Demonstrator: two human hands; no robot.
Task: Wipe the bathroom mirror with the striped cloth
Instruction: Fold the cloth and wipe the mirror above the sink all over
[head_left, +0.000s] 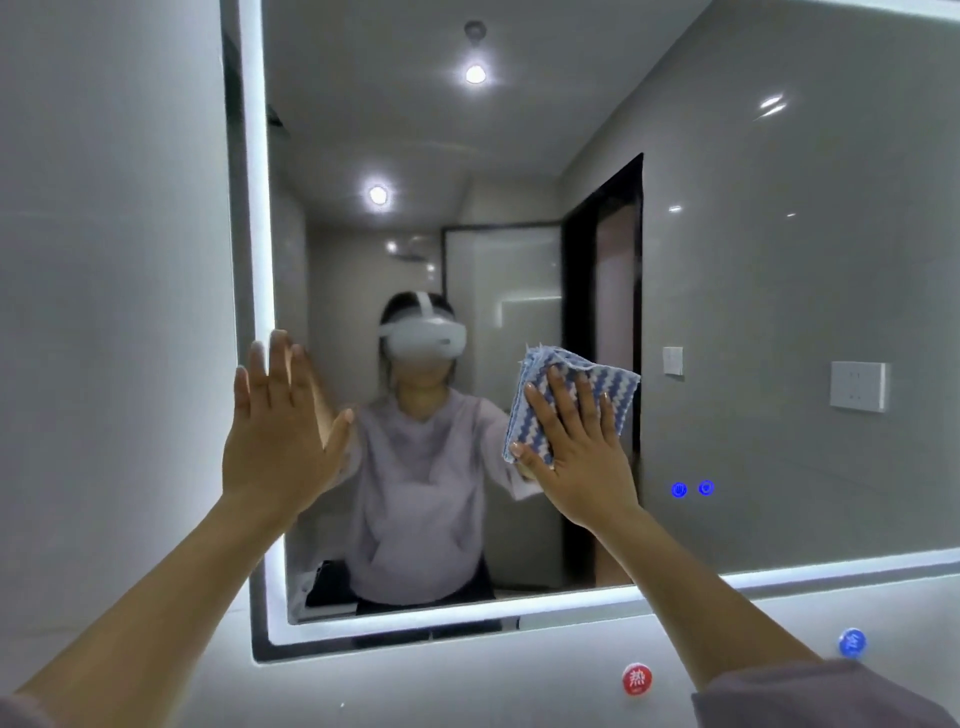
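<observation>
The bathroom mirror (779, 291) fills most of the view, framed by a lit white strip. My right hand (576, 452) presses a folded blue-and-white striped cloth (587, 379) flat against the glass, fingers spread and straight over it. My left hand (280, 426) lies flat and open on the glass near the mirror's left edge, holding nothing. The reflection shows a person in a pale top with a white headset.
Two blue touch buttons (692, 489) glow on the mirror, right of the cloth. A grey tiled wall (104, 312) borders the mirror on the left. Below the mirror sit a red round tag (636, 678) and a blue round tag (852, 643).
</observation>
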